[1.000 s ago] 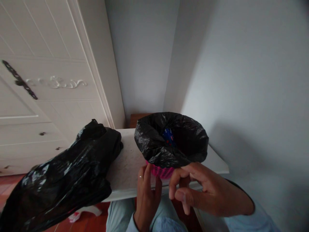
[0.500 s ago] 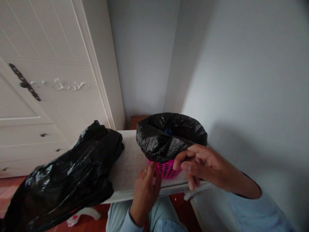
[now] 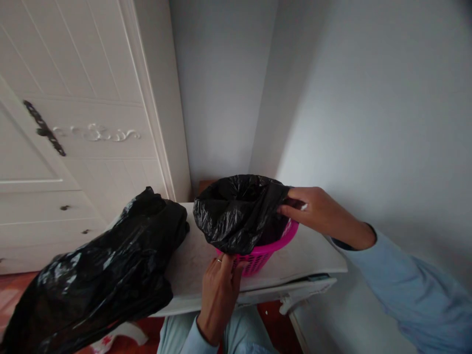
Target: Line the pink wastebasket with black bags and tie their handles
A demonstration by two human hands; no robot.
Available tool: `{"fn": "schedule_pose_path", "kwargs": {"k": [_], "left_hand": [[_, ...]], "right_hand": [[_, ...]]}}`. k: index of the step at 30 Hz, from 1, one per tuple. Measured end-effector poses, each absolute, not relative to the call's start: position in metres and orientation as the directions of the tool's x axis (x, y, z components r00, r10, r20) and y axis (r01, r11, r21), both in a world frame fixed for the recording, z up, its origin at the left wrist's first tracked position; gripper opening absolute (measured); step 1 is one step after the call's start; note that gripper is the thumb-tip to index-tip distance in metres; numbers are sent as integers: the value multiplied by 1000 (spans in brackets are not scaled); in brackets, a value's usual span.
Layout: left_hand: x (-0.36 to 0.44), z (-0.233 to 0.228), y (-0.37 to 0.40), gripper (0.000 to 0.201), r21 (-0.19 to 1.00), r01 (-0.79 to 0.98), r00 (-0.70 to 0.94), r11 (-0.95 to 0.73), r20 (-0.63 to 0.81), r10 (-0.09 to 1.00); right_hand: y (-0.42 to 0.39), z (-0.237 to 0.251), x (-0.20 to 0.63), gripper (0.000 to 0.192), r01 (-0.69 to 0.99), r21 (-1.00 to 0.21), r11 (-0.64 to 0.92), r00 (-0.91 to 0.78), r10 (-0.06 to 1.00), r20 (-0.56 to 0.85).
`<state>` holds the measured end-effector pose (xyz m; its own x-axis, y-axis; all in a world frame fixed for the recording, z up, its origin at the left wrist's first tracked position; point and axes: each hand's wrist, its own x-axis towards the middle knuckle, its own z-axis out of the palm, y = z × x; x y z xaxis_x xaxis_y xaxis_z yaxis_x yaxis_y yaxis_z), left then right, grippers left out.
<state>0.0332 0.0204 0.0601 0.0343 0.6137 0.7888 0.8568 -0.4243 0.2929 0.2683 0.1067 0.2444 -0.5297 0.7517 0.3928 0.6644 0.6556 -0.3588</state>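
A black plastic garbage bag (image 3: 228,221) lines a pink perforated plastic basket (image 3: 254,263) and folds over its rim at the left and front. At the right, the basket's pink rim shows bare. My right hand (image 3: 313,209) pinches the bag's edge there, pulled up and inward off the rim. Low at the front, my left hand (image 3: 221,290) has its fingers closed against the basket just below the bag's fold; the fingertips are partly hidden. A ring is on one left finger. Left of the basket lies a second black plastic bag (image 3: 114,265), loose and crumpled.
Basket and loose bag rest on a white table (image 3: 191,270), whose front drawer or edge board (image 3: 308,290) stands slightly out at the right. A white wardrobe (image 3: 106,98) rises at the left, with grey walls behind and right. My knees are under the table's front edge.
My right hand has moved up and taken the bag's edge, drawing it off the right side and baring the pink rim. The bagged basket's top has shifted slightly left; my left hand stays at the front.
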Motion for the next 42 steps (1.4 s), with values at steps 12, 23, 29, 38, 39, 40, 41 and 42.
{"fn": "schedule_pose_path", "kwargs": {"k": [12,23,29,38,39,40,41,42], "left_hand": [[23,74,25,24,278,834,93,-476,779,620],[18,73,26,23,214,863,143,-457,765,628],[19,73,24,20,223,867,146,-446,741,655],[20,75,15,18,317,831,79,-458,747,660],[19,76,13,18,308,833,81,-460,754,652],[18,77,11,19,299,835,82,-462,763,642],[17,79,9,19,286,837,82,-466,776,625],[16,80,7,19,279,838,77,-469,791,607]], "right_hand": [[154,237,276,47,535,62,842,-662,373,650],[111,257,188,28,8,367,930,-970,-81,228],[132,278,151,26,602,121,790,-662,408,629],[190,312,201,22,213,-608,765,-95,636,766],[191,311,209,20,211,-624,752,-90,651,754],[192,308,218,18,232,-637,735,-114,671,733],[195,303,227,18,274,-650,709,-160,700,696],[199,298,236,19,334,-659,674,-208,735,646]]}}
